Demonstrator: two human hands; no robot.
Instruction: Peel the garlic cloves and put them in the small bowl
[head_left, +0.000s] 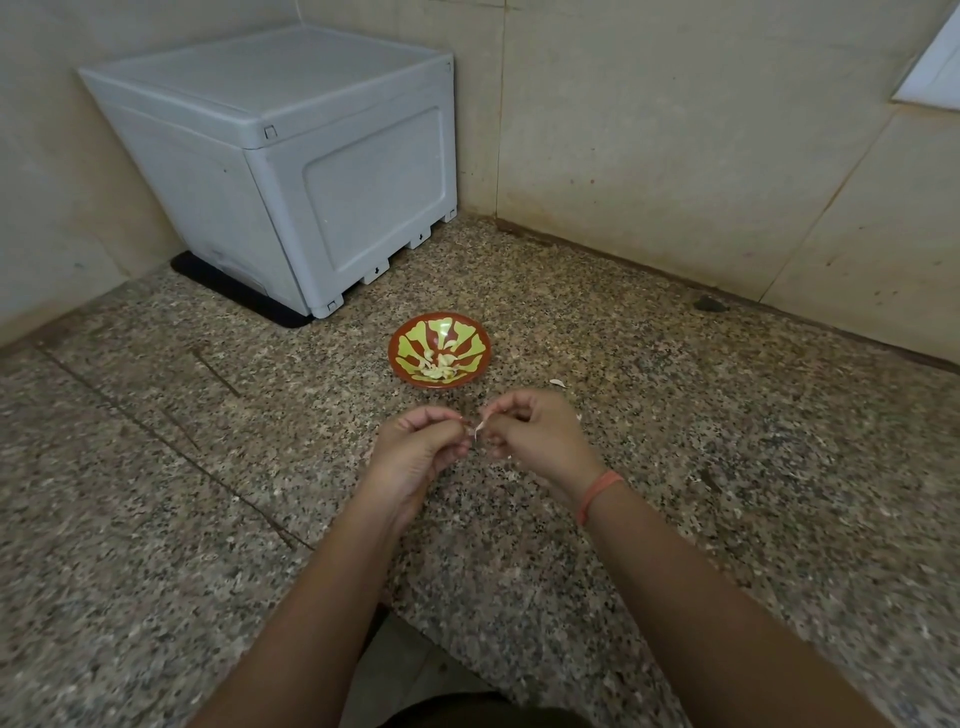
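A small red bowl (470, 340) with a yellow-green pattern sits on the speckled stone counter (727, 441), and several peeled garlic cloves (439, 366) lie inside it. Just in front of the bowl, my left hand (415, 449) and my right hand (530, 431) meet fingertip to fingertip. Between them they pinch a small garlic clove (477, 430), mostly hidden by my fingers, with a pale bit of skin showing. My right wrist wears an orange band.
A grey plastic box (291, 156) on a black mat stands in the back left corner against the tiled walls. A loose piece of garlic skin (558, 383) lies right of the bowl. The counter's front edge is notched near my body.
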